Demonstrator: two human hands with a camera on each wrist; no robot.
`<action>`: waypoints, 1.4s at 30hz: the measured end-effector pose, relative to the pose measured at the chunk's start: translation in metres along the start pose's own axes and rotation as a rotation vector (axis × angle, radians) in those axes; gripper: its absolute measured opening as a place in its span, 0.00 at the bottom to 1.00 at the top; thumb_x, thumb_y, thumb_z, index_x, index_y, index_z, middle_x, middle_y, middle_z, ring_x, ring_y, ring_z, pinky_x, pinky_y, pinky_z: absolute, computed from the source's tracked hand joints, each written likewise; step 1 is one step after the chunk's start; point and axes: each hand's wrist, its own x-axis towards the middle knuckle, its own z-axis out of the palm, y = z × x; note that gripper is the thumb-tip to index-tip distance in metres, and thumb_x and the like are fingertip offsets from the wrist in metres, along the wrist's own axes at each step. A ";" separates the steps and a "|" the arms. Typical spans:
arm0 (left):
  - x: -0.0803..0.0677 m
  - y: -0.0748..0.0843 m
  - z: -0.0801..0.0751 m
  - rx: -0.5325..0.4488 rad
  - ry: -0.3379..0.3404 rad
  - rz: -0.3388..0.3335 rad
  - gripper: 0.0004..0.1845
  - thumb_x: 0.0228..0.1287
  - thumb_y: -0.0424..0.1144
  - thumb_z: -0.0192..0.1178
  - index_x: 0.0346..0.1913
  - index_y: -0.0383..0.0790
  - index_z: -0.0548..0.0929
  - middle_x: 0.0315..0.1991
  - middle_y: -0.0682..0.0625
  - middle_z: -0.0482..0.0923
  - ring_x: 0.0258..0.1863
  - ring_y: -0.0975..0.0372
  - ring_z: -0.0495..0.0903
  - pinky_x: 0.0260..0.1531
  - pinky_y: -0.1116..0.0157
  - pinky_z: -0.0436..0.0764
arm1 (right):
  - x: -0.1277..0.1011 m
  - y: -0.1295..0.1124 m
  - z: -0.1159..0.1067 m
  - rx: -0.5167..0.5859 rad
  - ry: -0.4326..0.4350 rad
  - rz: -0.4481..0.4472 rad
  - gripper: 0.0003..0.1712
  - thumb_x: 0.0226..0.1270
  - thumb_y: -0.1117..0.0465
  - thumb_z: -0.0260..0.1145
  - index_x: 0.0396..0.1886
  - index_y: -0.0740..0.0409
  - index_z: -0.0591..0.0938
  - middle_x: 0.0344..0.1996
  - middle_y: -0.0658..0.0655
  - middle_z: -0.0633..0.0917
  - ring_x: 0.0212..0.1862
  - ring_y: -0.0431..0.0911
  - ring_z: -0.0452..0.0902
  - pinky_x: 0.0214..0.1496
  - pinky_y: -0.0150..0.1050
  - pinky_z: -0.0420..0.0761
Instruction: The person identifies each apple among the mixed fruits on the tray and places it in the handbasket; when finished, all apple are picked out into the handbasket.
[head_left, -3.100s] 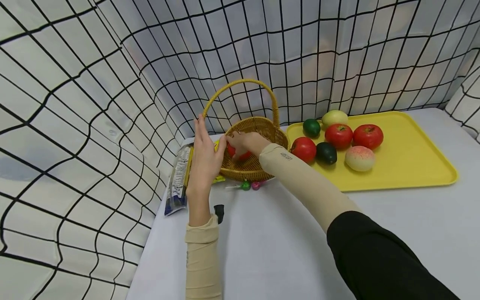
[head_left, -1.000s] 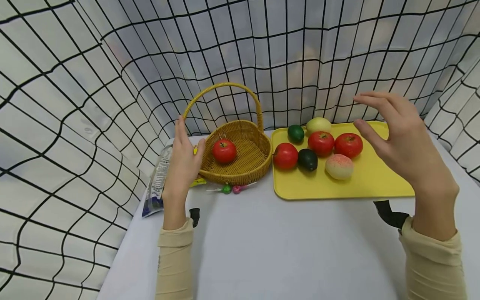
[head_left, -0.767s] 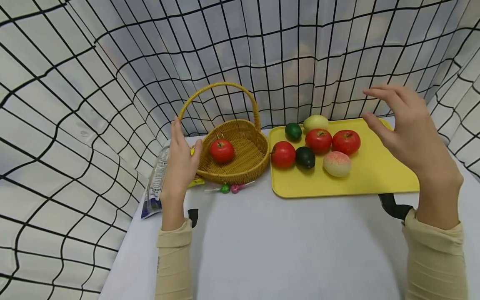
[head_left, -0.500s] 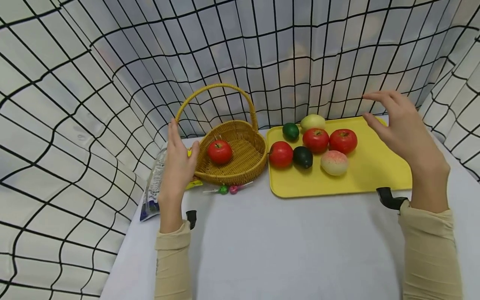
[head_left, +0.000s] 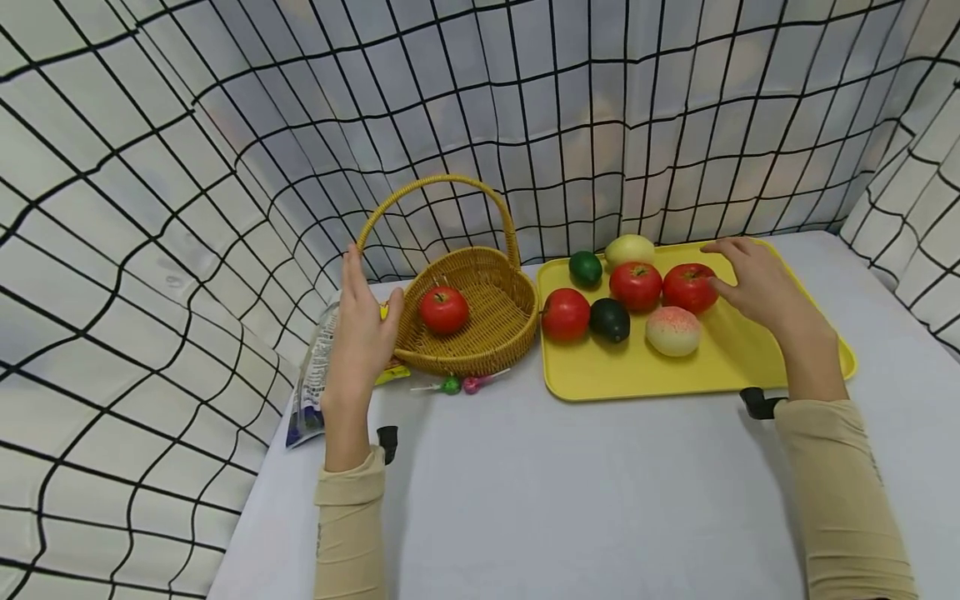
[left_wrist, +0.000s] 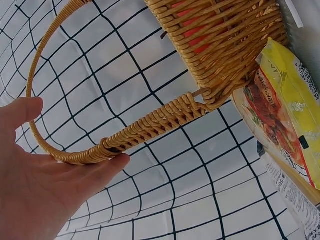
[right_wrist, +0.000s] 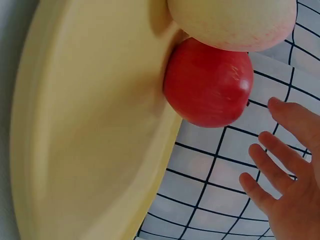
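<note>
Head view: left hand [head_left: 362, 333] rests flat-fingered against the wicker basket [head_left: 495, 333]; right hand [head_left: 757, 279], fingers spread and holding nothing, nearly touches the nearest red apple [head_left: 690, 287].

Bare hands, long beige sleeves, seemingly black wrist straps.

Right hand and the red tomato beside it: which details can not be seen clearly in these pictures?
- Contact: in the head view the right hand covers the side of the tomato; the right wrist view shows the fingers apart from it.
- Thumb: cut off by the right wrist view's edge.
- Tomato's underside: hidden by the yellow tray.
- Peach: cut by the right wrist view's top edge.
</note>
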 end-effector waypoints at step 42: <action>0.001 -0.001 -0.001 -0.015 -0.012 -0.006 0.44 0.80 0.58 0.44 0.83 0.56 0.29 0.85 0.54 0.29 0.85 0.50 0.43 0.80 0.43 0.56 | 0.006 0.012 0.020 0.097 -0.166 0.102 0.49 0.68 0.47 0.71 0.80 0.60 0.58 0.73 0.78 0.58 0.71 0.75 0.54 0.70 0.76 0.64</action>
